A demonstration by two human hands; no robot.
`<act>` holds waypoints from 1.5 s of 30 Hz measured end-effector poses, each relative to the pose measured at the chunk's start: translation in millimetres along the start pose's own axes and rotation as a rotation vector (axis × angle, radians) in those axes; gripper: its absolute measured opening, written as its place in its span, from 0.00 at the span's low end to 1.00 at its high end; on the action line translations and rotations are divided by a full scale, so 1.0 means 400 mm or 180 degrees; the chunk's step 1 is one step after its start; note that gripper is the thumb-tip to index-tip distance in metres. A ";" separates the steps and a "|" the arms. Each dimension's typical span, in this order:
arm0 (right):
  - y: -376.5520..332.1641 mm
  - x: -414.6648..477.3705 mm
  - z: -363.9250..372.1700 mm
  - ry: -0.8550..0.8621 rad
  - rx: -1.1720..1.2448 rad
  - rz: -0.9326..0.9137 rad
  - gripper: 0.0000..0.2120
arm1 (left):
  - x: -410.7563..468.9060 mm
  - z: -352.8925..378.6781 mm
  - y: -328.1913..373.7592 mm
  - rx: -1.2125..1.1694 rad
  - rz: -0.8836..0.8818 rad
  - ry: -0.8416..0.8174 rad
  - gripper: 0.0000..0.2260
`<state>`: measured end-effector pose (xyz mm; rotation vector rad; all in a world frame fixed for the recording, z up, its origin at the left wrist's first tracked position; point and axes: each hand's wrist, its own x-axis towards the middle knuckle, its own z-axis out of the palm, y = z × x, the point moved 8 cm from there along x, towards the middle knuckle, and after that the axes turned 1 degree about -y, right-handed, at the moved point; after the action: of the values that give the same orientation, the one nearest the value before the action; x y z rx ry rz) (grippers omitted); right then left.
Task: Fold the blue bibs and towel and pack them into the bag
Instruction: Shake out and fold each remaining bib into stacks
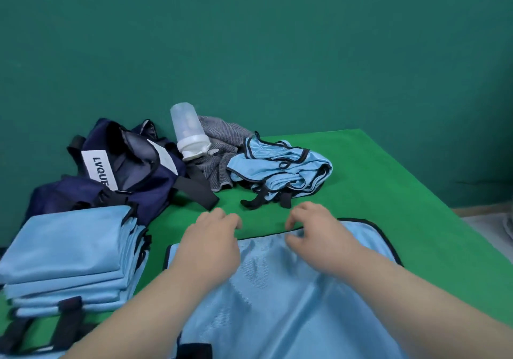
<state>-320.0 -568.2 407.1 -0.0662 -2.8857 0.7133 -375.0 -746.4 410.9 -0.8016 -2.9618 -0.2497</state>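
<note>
A light blue bib (277,289) with black trim lies spread flat on the green table in front of me. My left hand (213,236) rests at the bib's far edge with fingers curled down over it. My right hand (316,231) sits beside it at the same edge, fingers bent, fingertips on the cloth. A stack of folded blue bibs (69,253) stands at the left. Several unfolded blue bibs (280,170) lie crumpled farther back. A grey towel (219,147) lies bunched behind them. The navy bag (125,164) sits open at the back left.
A clear plastic bottle (187,131) with a white cap leans upside down between the bag and towel. The green table (388,192) ends at the right, with floor beyond. A dark green wall stands behind. Black straps (66,322) lie near the stack.
</note>
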 end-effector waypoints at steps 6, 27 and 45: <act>-0.182 0.054 0.152 -0.0353 -0.0205 -0.0298 0.15 | -0.070 0.015 -0.185 0.0362 -0.0554 -0.0490 0.09; -0.208 0.142 0.225 -0.0398 -0.0451 0.0403 0.04 | -0.089 -0.007 -0.246 -0.0574 -0.0787 0.0275 0.08; -0.357 -0.093 0.247 -0.0288 0.0000 -0.0743 0.20 | -0.470 -0.006 -0.159 -0.0775 0.0136 0.0468 0.14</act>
<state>-300.8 -743.0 382.1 0.3053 -2.9104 0.6882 -244.9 -894.2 385.2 -0.8295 -2.8073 -0.6472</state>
